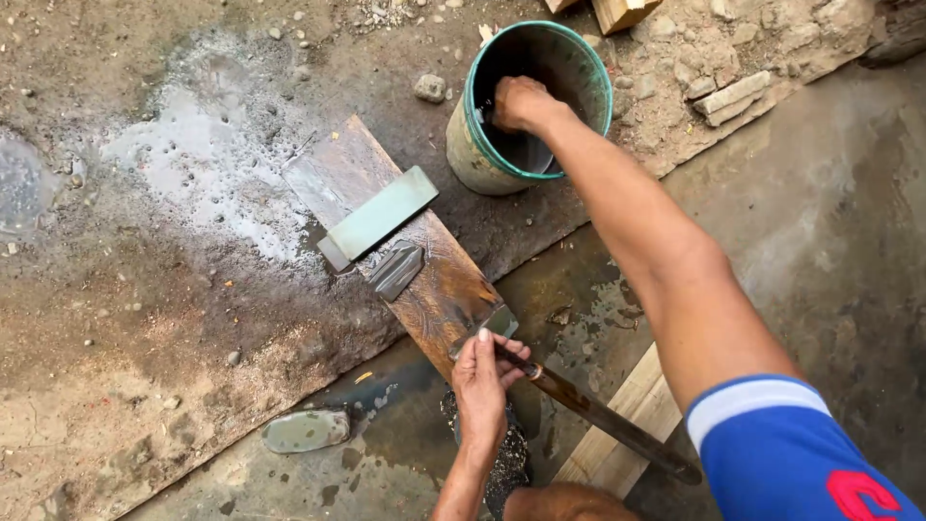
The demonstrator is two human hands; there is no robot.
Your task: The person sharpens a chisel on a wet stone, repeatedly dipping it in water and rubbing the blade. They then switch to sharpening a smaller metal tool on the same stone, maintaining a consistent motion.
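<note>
While the right hand [521, 103] dips cupped into the bucket [502, 159], keep the left hand [485, 381] clamped on the tool [579, 400] beside the whetstone [378, 218], steady on the plank [434, 280]

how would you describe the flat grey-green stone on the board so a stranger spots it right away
Start at the green-rimmed bucket at the top, then drop to the wet wooden board slanting away from it. The sharpening stone lies on the board's upper half: a long, pale grey-green rectangle, unlike the smaller dark ridged metal piece just below it.
</note>
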